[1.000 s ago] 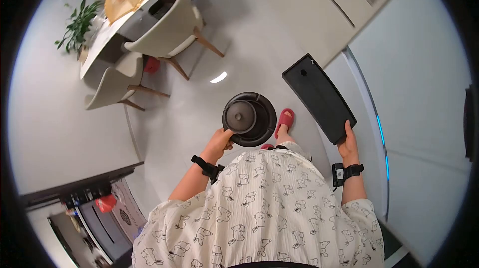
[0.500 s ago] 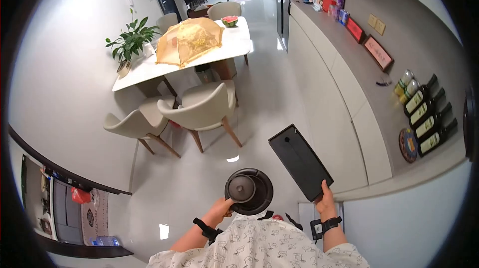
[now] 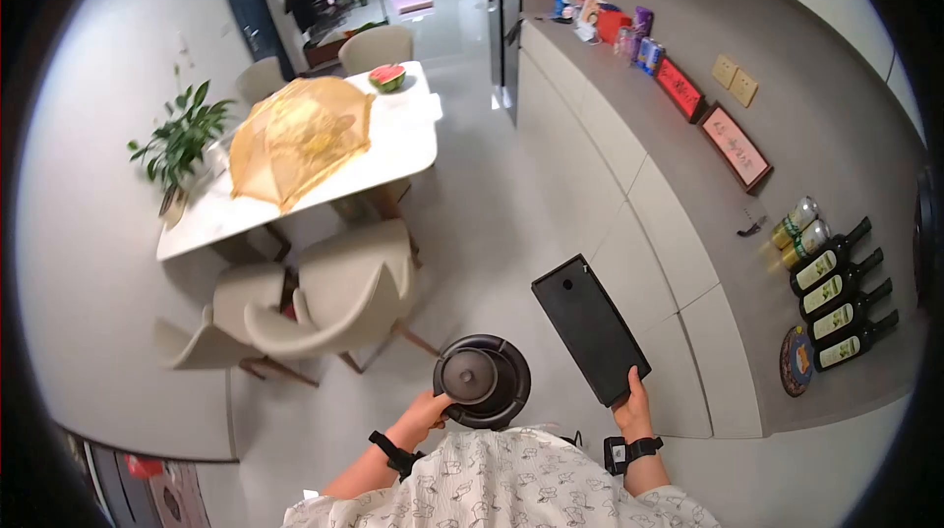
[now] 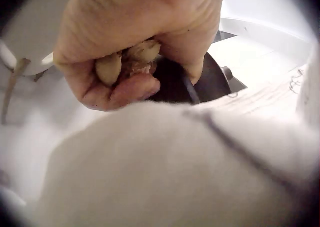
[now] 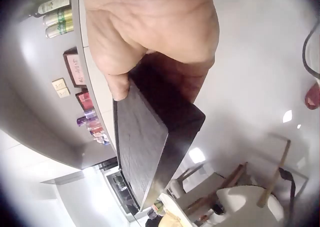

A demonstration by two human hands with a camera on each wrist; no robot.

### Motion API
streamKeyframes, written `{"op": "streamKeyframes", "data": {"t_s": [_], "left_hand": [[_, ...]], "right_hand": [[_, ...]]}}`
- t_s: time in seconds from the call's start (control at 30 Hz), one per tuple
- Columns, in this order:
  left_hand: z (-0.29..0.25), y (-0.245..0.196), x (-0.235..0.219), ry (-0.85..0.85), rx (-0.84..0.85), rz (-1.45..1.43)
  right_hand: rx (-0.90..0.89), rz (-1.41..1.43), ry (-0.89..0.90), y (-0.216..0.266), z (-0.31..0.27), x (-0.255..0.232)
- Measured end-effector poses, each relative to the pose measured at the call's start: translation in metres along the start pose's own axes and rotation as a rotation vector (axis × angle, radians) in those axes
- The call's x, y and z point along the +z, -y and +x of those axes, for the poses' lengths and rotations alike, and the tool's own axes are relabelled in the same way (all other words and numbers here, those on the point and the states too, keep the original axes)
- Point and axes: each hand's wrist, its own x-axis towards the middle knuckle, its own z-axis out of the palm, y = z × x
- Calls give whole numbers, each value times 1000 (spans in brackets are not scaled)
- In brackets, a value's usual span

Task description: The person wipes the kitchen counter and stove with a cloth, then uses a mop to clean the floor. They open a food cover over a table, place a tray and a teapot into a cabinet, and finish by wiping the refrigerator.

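Note:
My left hand [image 3: 427,410] grips the rim of a round dark dish [image 3: 523,381] low in front of the body. On the dish, toward its left side, sits a small dark lidded pot [image 3: 469,374] with a knob on top. In the left wrist view the thumb lies on the dark dish [image 4: 217,79] and the other fingers curl in. My right hand [image 3: 634,414] holds the near end of a long black rectangular tray [image 3: 590,326], which has a small round dark spot near its far end. The right wrist view shows the thumb along one edge of this tray [image 5: 142,132].
Ahead on the left are beige chairs [image 3: 329,317] and a white table [image 3: 403,125] bearing a yellow food cover [image 3: 305,135] and a cut watermelon [image 3: 387,78]. Along the right runs a cabinet counter [image 3: 678,194] with framed signs and several bottles [image 3: 836,292].
The view has lifted from the floor to the room, and the table and chairs have come closer and shifted left. Both hands keep their hold on the dish and the tray.

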Motion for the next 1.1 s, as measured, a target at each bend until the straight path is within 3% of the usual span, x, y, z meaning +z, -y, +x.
{"op": "streamKeyframes", "data": {"t_s": [0.23, 0.3, 0.5, 0.6, 0.7, 1.0, 1.1], "left_hand": [[66, -98, -24, 18, 18, -13], [79, -123, -20, -55, 62, -41], [122, -180, 8, -105, 86, -115], [151, -196, 15, -121, 75, -191], [176, -212, 24, -117, 80, -231], [234, -271, 42, -118, 19, -194], [257, -281, 38, -76, 23, -216]], "right_hand": [[-85, 102, -204, 58, 54, 61], [-172, 159, -106, 79, 78, 75], [-300, 214, -122, 160, 179, 90], [-303, 163, -195, 204, 221, 98], [-297, 115, -156, 239, 263, 94], [-284, 112, -169, 266, 350, 83], [-288, 105, -271, 265, 361, 84]]}}
